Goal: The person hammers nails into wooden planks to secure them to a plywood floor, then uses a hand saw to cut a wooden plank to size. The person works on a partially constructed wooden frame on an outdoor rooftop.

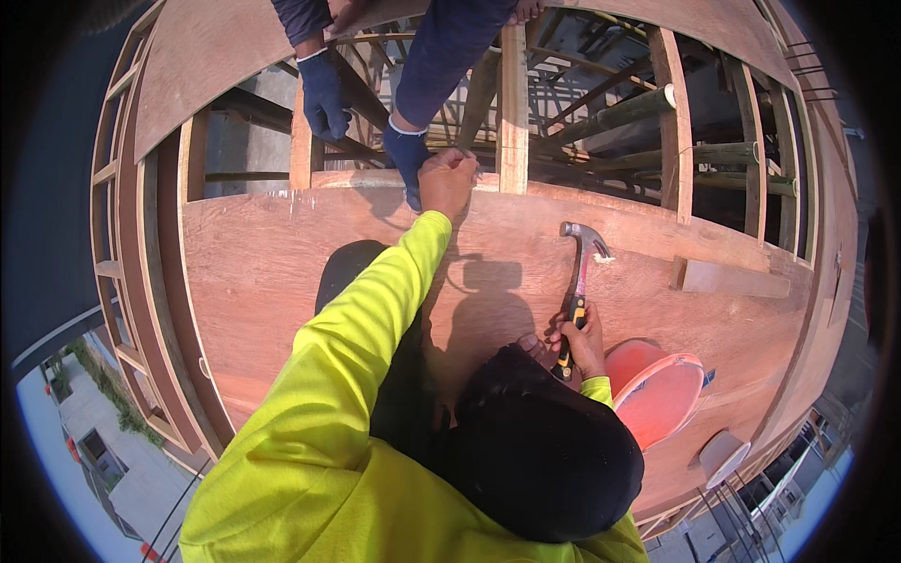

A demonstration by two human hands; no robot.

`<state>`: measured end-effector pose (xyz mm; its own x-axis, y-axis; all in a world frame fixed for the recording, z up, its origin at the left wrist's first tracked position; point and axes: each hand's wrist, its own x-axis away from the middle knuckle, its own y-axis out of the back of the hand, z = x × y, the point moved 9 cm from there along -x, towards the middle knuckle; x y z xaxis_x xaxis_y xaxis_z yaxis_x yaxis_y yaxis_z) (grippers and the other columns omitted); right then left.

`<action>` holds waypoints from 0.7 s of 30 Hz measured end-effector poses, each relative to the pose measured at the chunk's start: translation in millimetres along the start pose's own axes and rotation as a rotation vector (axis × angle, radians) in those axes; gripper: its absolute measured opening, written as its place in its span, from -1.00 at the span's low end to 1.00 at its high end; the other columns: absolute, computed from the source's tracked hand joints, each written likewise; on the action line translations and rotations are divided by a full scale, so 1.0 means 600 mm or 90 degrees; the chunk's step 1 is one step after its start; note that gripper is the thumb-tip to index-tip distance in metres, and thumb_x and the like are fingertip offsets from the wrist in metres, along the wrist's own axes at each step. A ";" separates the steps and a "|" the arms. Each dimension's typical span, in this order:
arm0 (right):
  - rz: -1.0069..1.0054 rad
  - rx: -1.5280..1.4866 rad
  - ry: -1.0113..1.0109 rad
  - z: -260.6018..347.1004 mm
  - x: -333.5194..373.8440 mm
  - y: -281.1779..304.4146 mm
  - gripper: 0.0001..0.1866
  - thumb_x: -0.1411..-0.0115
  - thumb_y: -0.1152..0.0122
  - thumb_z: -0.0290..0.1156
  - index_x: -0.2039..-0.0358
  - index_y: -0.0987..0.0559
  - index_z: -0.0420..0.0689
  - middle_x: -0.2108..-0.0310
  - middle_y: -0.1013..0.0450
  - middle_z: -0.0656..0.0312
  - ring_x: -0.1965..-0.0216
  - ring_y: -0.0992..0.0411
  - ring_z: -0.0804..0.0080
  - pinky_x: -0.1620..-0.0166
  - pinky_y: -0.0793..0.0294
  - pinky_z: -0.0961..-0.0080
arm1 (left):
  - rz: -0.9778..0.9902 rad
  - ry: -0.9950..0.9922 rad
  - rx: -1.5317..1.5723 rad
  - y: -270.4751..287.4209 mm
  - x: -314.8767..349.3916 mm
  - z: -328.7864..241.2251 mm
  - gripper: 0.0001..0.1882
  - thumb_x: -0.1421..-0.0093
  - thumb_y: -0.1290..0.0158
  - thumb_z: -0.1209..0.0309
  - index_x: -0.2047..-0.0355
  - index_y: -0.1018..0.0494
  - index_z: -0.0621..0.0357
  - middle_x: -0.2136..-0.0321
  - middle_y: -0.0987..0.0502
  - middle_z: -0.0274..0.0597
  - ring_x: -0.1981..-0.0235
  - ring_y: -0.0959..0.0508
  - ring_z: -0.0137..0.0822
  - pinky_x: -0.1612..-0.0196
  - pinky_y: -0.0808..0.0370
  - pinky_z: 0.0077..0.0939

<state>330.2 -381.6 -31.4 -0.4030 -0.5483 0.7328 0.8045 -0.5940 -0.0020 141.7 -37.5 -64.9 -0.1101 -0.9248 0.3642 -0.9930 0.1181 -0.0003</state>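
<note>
My right hand (584, 343) is wrapped round the black and yellow grip of a claw hammer (579, 272). The hammer's metal head points away from me, just above the reddish plywood sheet (272, 272). At the far edge of that sheet, my left hand (448, 183) is closed in a pinch; whatever its fingers hold is too small to make out. Right beside it is a co-worker's dark blue gloved hand (407, 159), reaching down to the plywood edge. The co-worker's other gloved hand (324, 97) hangs over the open framing to the left.
An orange-red bucket (657, 399) lies tilted by my right knee, with a pale round container (724, 457) beyond it. A short wood block (734, 280) rests on the plywood. Past its far edge, wooden joists (513, 113) span open gaps above bamboo poles (619, 114). The ground shows far below.
</note>
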 end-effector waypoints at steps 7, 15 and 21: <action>-0.019 0.166 0.012 0.092 0.037 0.000 -0.59 -0.26 -0.21 -0.58 -0.10 -0.37 -0.20 0.49 -0.42 0.31 0.62 -0.40 0.60 0.56 -0.41 0.62 | -0.101 0.200 -0.064 0.004 -0.017 0.015 -0.89 -0.24 -0.14 0.53 0.38 -0.59 0.33 0.50 -0.66 -0.14 0.66 -0.65 -0.34 0.55 -0.53 -0.53; 0.194 0.605 0.257 0.343 -0.057 -0.129 -0.48 -0.34 -0.22 -0.50 -0.27 -0.33 -0.25 0.46 -0.42 0.26 0.51 -0.39 0.57 0.45 -0.41 0.53 | -0.031 0.316 -0.085 -0.004 -0.039 0.055 -0.83 -0.31 -0.09 0.46 0.43 -0.55 0.25 0.54 -0.65 -0.18 0.65 -0.67 -0.30 0.57 -0.54 -0.46; 0.351 0.882 0.406 0.478 -0.126 -0.293 -0.46 -0.32 -0.19 -0.46 -0.27 -0.33 -0.36 0.33 -0.52 -0.16 0.33 -0.47 -0.07 0.21 -0.48 0.17 | 0.004 0.283 -0.113 -0.014 -0.039 0.048 -0.84 -0.31 -0.08 0.44 0.40 -0.56 0.24 0.52 -0.63 -0.22 0.70 -0.61 -0.38 0.69 -0.40 -0.51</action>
<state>344.2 -66.9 108.9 0.2303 -0.8555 0.4638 0.5180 0.5112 0.6858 151.2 -27.4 -100.0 -0.0491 -0.6843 0.7275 -0.9654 0.2194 0.1412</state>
